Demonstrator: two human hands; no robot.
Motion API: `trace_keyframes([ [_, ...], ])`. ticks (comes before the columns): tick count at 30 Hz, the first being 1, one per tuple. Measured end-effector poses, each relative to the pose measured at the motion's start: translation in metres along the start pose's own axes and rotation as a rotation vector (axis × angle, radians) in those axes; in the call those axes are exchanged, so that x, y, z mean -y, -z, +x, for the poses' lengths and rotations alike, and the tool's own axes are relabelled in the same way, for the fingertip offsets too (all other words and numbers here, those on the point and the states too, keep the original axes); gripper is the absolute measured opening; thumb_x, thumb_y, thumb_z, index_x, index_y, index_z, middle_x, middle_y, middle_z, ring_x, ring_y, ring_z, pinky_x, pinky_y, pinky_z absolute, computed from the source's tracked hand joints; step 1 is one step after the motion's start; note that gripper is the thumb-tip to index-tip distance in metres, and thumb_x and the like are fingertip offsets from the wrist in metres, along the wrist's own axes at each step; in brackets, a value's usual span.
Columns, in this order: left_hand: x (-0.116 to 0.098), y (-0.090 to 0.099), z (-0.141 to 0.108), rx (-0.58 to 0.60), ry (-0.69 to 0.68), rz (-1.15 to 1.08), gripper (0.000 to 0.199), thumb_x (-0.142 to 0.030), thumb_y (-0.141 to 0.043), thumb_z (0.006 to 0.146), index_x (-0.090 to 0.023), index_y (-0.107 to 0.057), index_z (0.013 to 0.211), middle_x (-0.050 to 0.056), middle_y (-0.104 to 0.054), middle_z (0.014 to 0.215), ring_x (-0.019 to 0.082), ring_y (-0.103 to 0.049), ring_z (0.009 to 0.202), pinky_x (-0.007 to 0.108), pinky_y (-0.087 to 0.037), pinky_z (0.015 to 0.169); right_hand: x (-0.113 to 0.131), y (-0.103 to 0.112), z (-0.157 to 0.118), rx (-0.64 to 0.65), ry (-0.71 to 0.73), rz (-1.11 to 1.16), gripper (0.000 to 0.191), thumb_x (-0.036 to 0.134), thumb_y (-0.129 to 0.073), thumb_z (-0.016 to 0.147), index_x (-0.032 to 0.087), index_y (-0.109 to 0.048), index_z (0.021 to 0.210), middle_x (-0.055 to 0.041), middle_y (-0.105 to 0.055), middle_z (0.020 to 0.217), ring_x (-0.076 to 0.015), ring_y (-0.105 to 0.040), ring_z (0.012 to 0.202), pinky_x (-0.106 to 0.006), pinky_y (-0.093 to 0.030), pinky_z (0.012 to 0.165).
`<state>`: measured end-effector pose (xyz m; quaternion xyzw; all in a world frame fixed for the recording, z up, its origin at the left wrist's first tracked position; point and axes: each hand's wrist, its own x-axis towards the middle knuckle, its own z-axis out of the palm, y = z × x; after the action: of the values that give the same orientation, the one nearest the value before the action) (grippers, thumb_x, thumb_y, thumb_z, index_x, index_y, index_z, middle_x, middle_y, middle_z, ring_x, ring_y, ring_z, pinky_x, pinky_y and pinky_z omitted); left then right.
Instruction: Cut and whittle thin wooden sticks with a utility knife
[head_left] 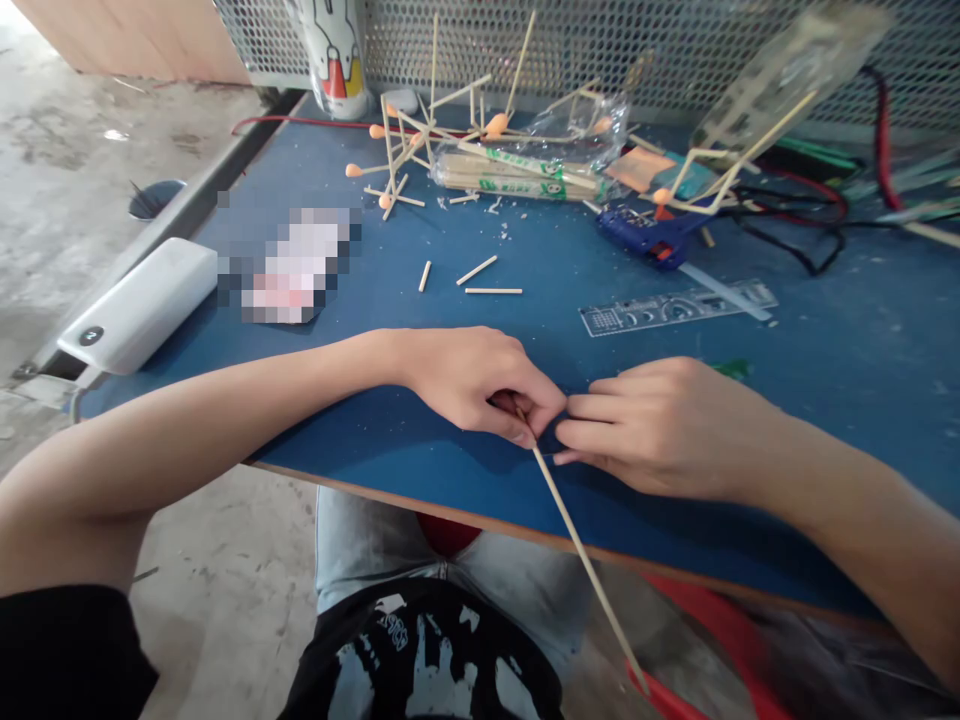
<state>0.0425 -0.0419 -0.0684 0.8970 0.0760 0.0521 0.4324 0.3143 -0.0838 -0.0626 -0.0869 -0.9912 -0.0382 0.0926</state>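
Note:
My left hand pinches a thin wooden stick, which looks like a chopstick, between thumb and fingers near its upper end. From there the stick slants down past the table's front edge, towards my lap's right side. Close against its fingertips is my right hand, palm down with the fingers bent together. A small dark patch shows under the right fingertips; what they hold, if anything, is hidden. Beyond the hands lie three short cut stick pieces on the blue tabletop.
At the back stand stick frames with orange balls, beside wrapped chopsticks. A blue glue gun and a clear stencil ruler lie right. On the left are a white power bank, a blurred-out flat item and a patterned cup.

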Motion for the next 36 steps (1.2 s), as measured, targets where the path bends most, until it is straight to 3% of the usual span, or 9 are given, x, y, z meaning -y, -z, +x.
trace_keyframes([
  [8, 0.0030, -0.0016, -0.0004, 0.015, -0.005, 0.029, 0.015, -0.032, -0.072, 0.109, -0.027, -0.077, 0.097, -0.001, -0.079, 0.087, 0.015, -0.067, 0.077, 0.029, -0.044, 0.074, 0.0023, 0.0012, 0.0002, 0.009, -0.011, 0.020, 0.042, 0.028, -0.044, 0.123, 0.024, -0.068, 0.088, 0.0016, -0.073, 0.077, -0.0170, -0.058, 0.065, -0.037, -0.033, 0.063],
  [20, 0.0026, -0.0028, -0.0014, -0.003, -0.020, 0.021, 0.018, -0.032, -0.069, 0.111, -0.026, -0.075, 0.096, -0.002, -0.074, 0.084, 0.014, -0.063, 0.074, 0.028, -0.043, 0.073, 0.0030, -0.0055, 0.0010, -0.023, -0.019, 0.041, 0.043, 0.035, -0.041, 0.125, 0.023, -0.074, 0.100, 0.0007, -0.084, 0.093, -0.0185, -0.074, 0.072, -0.039, -0.042, 0.060],
  [29, 0.0030, -0.0021, -0.0004, -0.009, -0.034, 0.015, 0.018, -0.031, -0.069, 0.111, -0.025, -0.075, 0.095, 0.000, -0.073, 0.085, 0.015, -0.063, 0.076, 0.028, -0.044, 0.074, 0.0005, -0.0014, -0.0020, 0.063, -0.040, 0.097, 0.039, 0.041, -0.049, 0.123, 0.021, -0.074, 0.100, -0.0025, -0.077, 0.088, -0.0194, -0.071, 0.072, -0.039, -0.037, 0.062],
  [32, 0.0034, -0.0019, -0.0007, -0.010, -0.040, 0.018, 0.018, -0.030, -0.069, 0.111, -0.024, -0.075, 0.095, -0.001, -0.072, 0.084, 0.014, -0.062, 0.075, 0.028, -0.044, 0.074, 0.0016, -0.0026, -0.0024, 0.064, -0.055, 0.078, 0.046, 0.044, -0.042, 0.125, 0.021, -0.071, 0.098, -0.0029, -0.076, 0.087, -0.0190, -0.070, 0.073, -0.039, -0.036, 0.063],
  [36, 0.0032, -0.0018, -0.0005, -0.005, -0.038, 0.021, 0.017, -0.030, -0.069, 0.111, -0.025, -0.076, 0.096, -0.001, -0.074, 0.085, 0.014, -0.063, 0.075, 0.029, -0.044, 0.074, 0.0000, -0.0044, -0.0029, 0.008, -0.032, 0.043, 0.049, 0.036, -0.034, 0.126, 0.021, -0.071, 0.098, -0.0019, -0.076, 0.086, -0.0182, -0.069, 0.070, -0.038, -0.033, 0.061],
])
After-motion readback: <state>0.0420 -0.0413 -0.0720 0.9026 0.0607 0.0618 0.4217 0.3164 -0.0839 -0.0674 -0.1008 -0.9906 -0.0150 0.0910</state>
